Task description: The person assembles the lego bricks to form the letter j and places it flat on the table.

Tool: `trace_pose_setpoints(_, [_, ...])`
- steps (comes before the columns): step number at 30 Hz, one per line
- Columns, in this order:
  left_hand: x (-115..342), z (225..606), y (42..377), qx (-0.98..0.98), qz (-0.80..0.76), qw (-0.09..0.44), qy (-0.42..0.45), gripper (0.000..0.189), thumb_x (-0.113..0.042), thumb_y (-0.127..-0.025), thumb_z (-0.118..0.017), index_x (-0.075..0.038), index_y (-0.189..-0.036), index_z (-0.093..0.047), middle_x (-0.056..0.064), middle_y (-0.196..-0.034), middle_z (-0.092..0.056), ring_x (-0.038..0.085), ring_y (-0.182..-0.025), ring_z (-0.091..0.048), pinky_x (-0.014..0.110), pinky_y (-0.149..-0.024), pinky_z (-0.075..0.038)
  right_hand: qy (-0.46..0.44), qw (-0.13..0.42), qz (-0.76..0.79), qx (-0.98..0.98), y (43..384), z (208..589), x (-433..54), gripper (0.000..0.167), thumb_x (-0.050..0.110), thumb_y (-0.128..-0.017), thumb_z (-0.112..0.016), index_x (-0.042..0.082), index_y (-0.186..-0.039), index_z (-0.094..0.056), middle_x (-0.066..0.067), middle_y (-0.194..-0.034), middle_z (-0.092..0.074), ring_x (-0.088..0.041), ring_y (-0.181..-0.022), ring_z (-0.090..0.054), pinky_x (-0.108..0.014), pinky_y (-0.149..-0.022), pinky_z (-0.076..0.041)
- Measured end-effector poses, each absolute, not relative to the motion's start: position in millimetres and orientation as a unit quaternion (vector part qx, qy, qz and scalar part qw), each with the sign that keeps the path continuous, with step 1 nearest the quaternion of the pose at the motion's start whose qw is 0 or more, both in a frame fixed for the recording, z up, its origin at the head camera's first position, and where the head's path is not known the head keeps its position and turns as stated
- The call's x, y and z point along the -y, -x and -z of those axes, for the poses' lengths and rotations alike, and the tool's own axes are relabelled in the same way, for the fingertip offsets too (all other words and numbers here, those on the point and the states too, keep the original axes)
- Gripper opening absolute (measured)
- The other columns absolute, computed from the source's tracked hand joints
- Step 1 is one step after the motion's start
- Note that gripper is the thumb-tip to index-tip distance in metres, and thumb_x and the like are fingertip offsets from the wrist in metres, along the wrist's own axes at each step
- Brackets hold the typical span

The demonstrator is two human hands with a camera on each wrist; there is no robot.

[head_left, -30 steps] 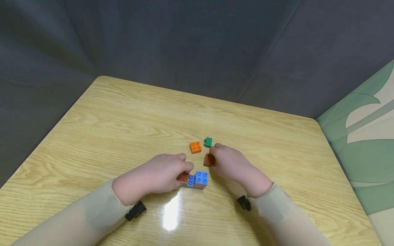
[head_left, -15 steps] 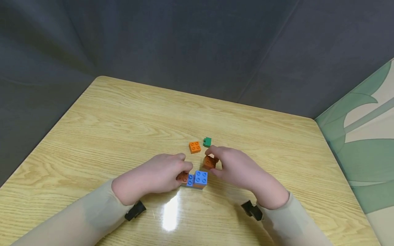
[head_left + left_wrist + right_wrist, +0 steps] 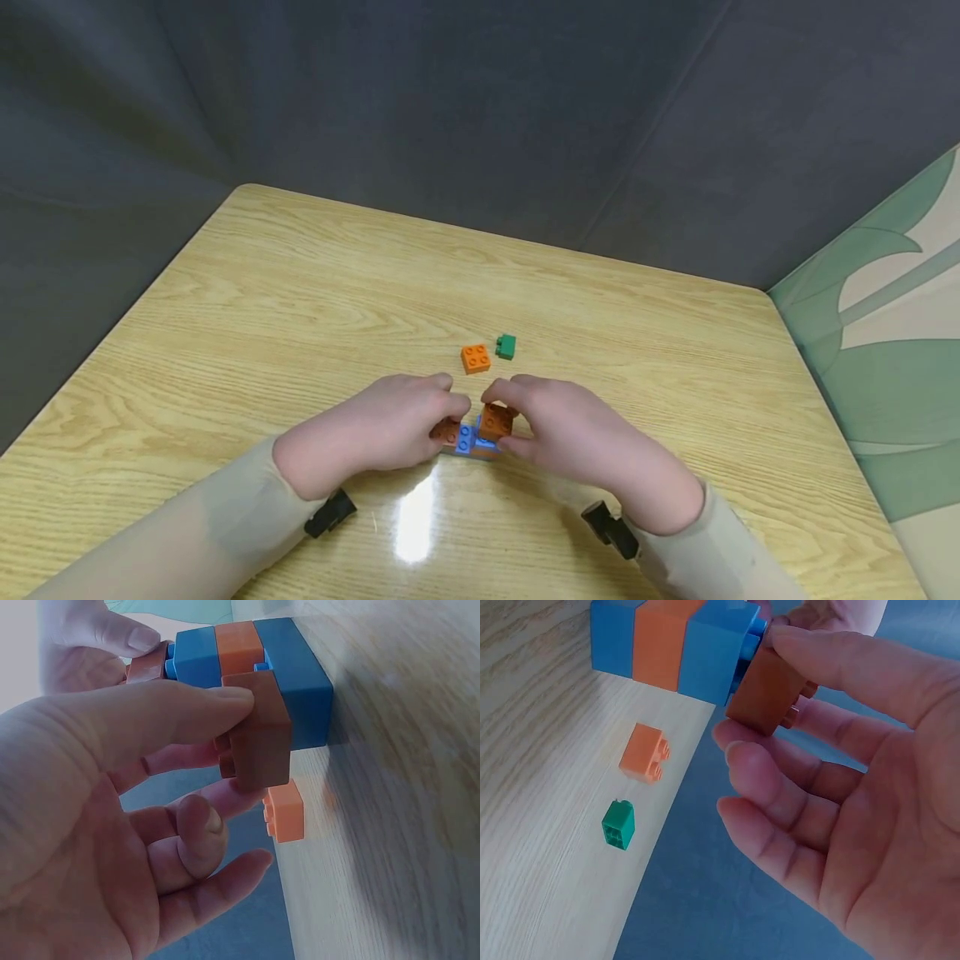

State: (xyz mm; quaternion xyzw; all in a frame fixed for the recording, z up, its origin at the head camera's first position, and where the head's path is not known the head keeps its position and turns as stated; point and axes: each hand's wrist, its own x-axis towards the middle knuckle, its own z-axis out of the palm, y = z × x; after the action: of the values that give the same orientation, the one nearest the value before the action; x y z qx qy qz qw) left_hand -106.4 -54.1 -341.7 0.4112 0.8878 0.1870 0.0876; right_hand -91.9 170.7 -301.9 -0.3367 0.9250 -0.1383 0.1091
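Note:
My left hand (image 3: 386,421) pinches a brown brick (image 3: 261,731) at the left end of a small brick build. The build has a blue base brick (image 3: 304,682), with an orange brick (image 3: 238,646) and a blue brick (image 3: 716,651) stacked at its right end. Between thumb and fingers of my right hand (image 3: 588,429) is a second brown brick (image 3: 765,690), studs facing up. It sits tilted right at the studs of the top blue brick, partly covering them in the head view.
Beyond the build, a loose orange brick (image 3: 476,358) stands studs up on the wooden table (image 3: 315,283). Close to its right lies a small green brick (image 3: 506,347) on its side. A dark curtain (image 3: 450,108) hangs behind the table's far edge.
My right hand has lifted the second brown brick from the table and brought it left and nearer, over the top blue brick. My left hand has stayed in place on the build.

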Motion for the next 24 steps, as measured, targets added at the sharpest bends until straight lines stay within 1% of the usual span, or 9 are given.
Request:
trace_pose_setpoints(7, [54.3, 342.0, 106.9, -0.888, -0.186, 0.087, -0.412, 0.026, -0.012, -0.082, -0.076, -0.020, -0.078, -0.052, -0.005, -0.076, -0.043, 0.012, -0.059, -0.041, 0.030, -0.054, -0.036, 0.337, 0.098, 0.118, -0.929, 89.2, 300.7, -169.0, 0.035, 0.019, -0.080, -0.083, 0.018, -0.111, -0.066, 0.011, -0.092, -0.058, -0.007, -0.070, -0.052, -0.027, -0.064, -0.046])
trace_pose_setpoints(11, [54.4, 342.0, 107.2, -0.888, -0.184, 0.089, -0.412, 0.024, -0.014, -0.082, -0.077, -0.020, -0.080, -0.054, -0.005, -0.076, -0.044, 0.012, -0.059, -0.041, 0.030, -0.053, -0.036, 0.337, 0.095, 0.117, -0.929, 88.1, 300.4, -167.9, 0.034, 0.018, -0.080, -0.083, 0.019, -0.110, -0.067, 0.011, -0.090, -0.057, -0.007, -0.067, -0.050, -0.026, -0.061, -0.045])
trace_pose_setpoints(15, [54.6, 341.8, 107.5, -0.889, -0.182, 0.092, -0.410, 0.024, -0.014, -0.081, -0.077, -0.021, -0.080, -0.055, -0.005, -0.077, -0.044, 0.012, -0.060, -0.041, 0.029, -0.053, -0.036, 0.344, 0.091, 0.122, -0.927, 86.9, 300.6, -166.8, 0.028, 0.016, -0.080, -0.083, 0.021, -0.101, -0.065, 0.011, -0.085, -0.054, -0.007, -0.065, -0.049, -0.026, -0.059, -0.044])
trace_pose_setpoints(18, [54.7, 341.8, 107.5, -0.888, -0.183, 0.094, -0.410, 0.025, -0.012, -0.081, -0.077, -0.022, -0.079, -0.054, -0.005, -0.077, -0.044, 0.012, -0.060, -0.041, 0.029, -0.053, -0.036, 0.349, 0.088, 0.124, -0.925, 86.0, 300.8, -166.2, 0.026, 0.016, -0.080, -0.083, 0.023, -0.095, -0.063, 0.011, -0.083, -0.053, -0.008, -0.064, -0.048, -0.026, -0.057, -0.043])
trace_pose_setpoints(24, [54.9, 342.7, 107.0, -0.887, -0.188, 0.091, -0.413, 0.025, -0.011, -0.082, -0.076, -0.020, -0.078, -0.053, -0.005, -0.076, -0.044, 0.012, -0.059, -0.041, 0.029, -0.053, -0.036, 0.349, 0.080, 0.120, -0.926, 84.4, 300.6, -165.0, 0.028, 0.016, -0.079, -0.084, 0.023, -0.095, -0.063, 0.012, -0.083, -0.052, -0.008, -0.063, -0.048, -0.026, -0.057, -0.043])
